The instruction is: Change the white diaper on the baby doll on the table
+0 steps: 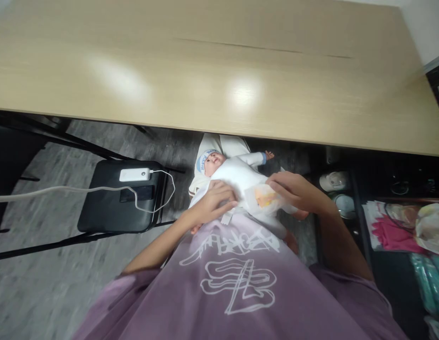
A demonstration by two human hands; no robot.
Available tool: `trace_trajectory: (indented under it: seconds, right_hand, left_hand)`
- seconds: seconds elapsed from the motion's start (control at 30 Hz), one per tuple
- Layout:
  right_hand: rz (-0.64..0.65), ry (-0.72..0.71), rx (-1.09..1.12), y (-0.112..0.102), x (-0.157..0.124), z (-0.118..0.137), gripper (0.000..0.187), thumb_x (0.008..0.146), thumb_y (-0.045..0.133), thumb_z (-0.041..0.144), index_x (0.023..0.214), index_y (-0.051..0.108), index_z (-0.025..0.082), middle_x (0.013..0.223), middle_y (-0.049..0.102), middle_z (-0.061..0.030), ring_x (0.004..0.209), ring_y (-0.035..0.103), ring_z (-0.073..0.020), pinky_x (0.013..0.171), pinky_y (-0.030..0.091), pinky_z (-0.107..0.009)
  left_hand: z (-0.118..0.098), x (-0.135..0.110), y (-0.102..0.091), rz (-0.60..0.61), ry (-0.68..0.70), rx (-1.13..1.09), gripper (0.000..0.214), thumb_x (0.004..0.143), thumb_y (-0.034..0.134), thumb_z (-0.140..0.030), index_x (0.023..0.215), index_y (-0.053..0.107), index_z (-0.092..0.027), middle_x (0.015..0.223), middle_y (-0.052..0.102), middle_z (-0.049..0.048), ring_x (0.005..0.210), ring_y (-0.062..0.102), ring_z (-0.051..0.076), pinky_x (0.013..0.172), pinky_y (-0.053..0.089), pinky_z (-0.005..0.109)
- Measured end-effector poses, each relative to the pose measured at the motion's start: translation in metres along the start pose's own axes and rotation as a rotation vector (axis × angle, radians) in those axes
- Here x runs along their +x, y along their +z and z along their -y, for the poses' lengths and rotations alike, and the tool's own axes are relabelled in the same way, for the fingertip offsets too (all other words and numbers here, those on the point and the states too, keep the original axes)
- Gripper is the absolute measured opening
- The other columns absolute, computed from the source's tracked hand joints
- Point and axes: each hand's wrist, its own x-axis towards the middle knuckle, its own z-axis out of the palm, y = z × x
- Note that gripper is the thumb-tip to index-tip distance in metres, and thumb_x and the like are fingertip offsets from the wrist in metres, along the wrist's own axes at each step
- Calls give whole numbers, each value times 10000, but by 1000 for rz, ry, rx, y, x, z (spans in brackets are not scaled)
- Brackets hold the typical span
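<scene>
A baby doll (pixel 237 175) in a white suit and a blue-trimmed hat lies on my lap, just below the edge of a wooden table (pixel 219 71), head toward the table. My left hand (pixel 215 200) rests on the doll's chest with fingers curled on the white cloth. My right hand (pixel 293 189) lies over the doll's lower body, fingers closed on a small pale packet with an orange patch (pixel 264 196).
A black chair (pixel 116 208) at my left carries a white power bank (pixel 134 174) with a white cable. At the right, a dark shelf holds pink gloves (pixel 392 236), a bag (pixel 432 226) and teal items (pixel 430 283). Grey floor lies below.
</scene>
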Motion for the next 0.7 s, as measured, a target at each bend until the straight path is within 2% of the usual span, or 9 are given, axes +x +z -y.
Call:
trace_trajectory:
  seconds: [0.07,0.13,0.23,0.3,0.33,0.4,0.47,0.57,0.7]
  right_hand:
    - [79,156,105,-8,-18,-2,486,1174,387,572,1098,766,278,869,789,-13,785,721,-237,775,530,-356]
    - [188,269,193,-8,-32,-4,507,1172,368,593,1112,773,294,774,773,14,698,713,-225,694,500,-330]
    - [281,322,191,8,-42,-6,413,1148,451,566,1034,737,290,764,793,13,730,748,-239,725,499,-326]
    - [240,360,131,24,-46,-8,332,1108,546,562,1009,709,289,772,796,6,748,753,-256,725,487,-329]
    - [201,382,100,33,-47,-9,315,1089,577,564,997,701,289,780,795,-1,752,750,-265,714,479,-333]
    - [119,416,79,47,-53,-13,328,1067,596,567,933,692,284,818,800,-27,778,747,-285,713,485,-357]
    - [71,425,147,58,-60,-20,357,1060,591,568,865,684,284,879,815,-55,828,755,-308,759,530,-409]
    - [37,442,276,72,-69,-32,319,1041,592,547,876,712,301,952,828,-66,874,770,-326,783,599,-470]
    - [-48,465,284,87,-62,-45,260,947,703,593,998,792,354,1037,828,-67,968,796,-372,790,647,-522]
  left_hand:
    - [-1,33,1,-43,54,69,340,1146,538,-532,1103,697,-235,1254,768,91,1204,624,284,1172,392,472]
    - [-3,73,8,0,102,170,383,1098,624,-573,1256,681,-229,1400,715,137,1320,572,333,1179,389,489]
    - [-8,135,30,225,142,306,516,980,788,-524,1362,660,-202,1336,738,154,1349,593,373,1209,358,501]
    - [-12,165,48,403,106,413,594,880,881,-468,1344,685,-153,1176,787,155,1256,668,378,1192,365,496]
    - [-14,174,55,451,86,456,605,839,911,-451,1311,707,-132,1124,798,160,1218,694,383,1171,382,492]
    - [-16,179,62,414,74,468,596,801,940,-455,1253,737,-124,1111,809,166,1190,720,386,1129,420,484]
    - [-18,171,58,234,82,381,580,814,936,-486,1244,738,-151,1158,811,140,1175,732,365,1098,456,472]
    - [-21,148,39,2,73,255,536,838,924,-530,1210,729,-196,1154,803,86,1120,728,329,1036,501,454]
    - [-27,127,20,-30,124,251,434,833,932,-479,1125,739,-222,1072,787,53,1078,700,315,984,506,447]
